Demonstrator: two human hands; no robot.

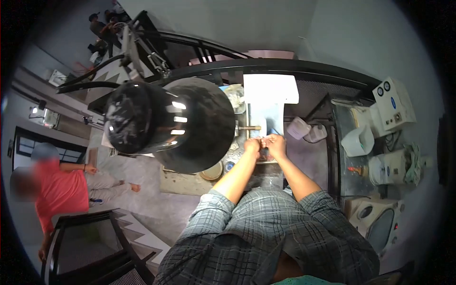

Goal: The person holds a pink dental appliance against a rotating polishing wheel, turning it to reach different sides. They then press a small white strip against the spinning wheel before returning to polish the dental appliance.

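Note:
My left hand and my right hand meet over a light-coloured tray. The fingers of both are closed and drawn together. Whatever lies between them is too small to make out. Just beyond the fingertips a metal spindle with a brass-coloured end points to the right from under the lamp. Close to the right hand, something blue lies in the tray. A white sheet covers the tray's far end.
A big black lamp shade hides much of the bench on the left. Below it sits a round bowl. Plastic tubs, a white container and a gauged machine stand right. A person in red is at far left.

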